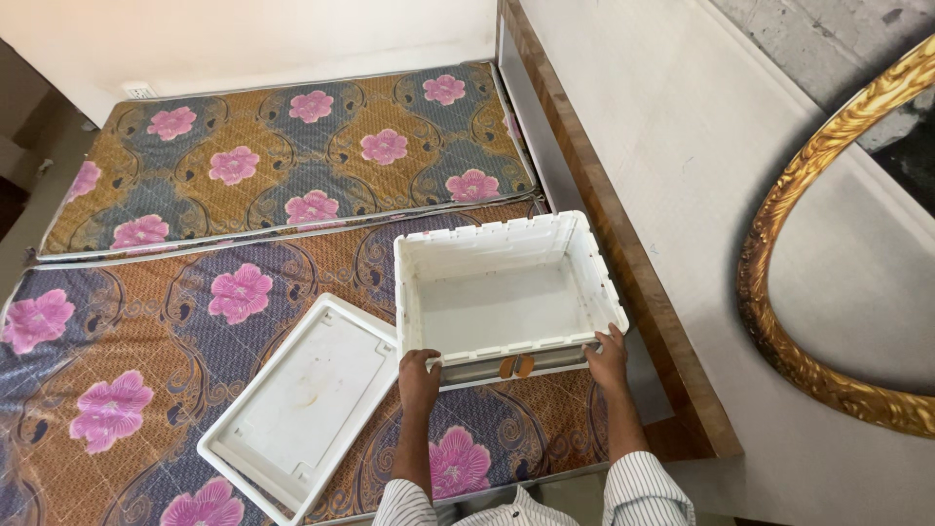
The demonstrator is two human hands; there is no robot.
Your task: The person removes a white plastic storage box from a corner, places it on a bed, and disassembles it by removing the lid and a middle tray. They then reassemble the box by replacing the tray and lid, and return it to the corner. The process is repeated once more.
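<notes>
An empty white plastic box (502,255) sits on a flowered mattress (146,321), its open top facing up. My left hand (419,375) grips the near left corner of its rim. My right hand (609,358) grips the near right corner. A brown latch (516,366) shows on the box's near wall between my hands. The box's flat white lid (307,401) lies upside down on the mattress to the left, apart from the box. Both my sleeves are white with thin stripes.
A second flowered mattress (292,146) lies further back against the wall. A wooden bed edge (623,253) runs along the right of the box. A gold oval frame (808,244) leans against the pale wall at the right.
</notes>
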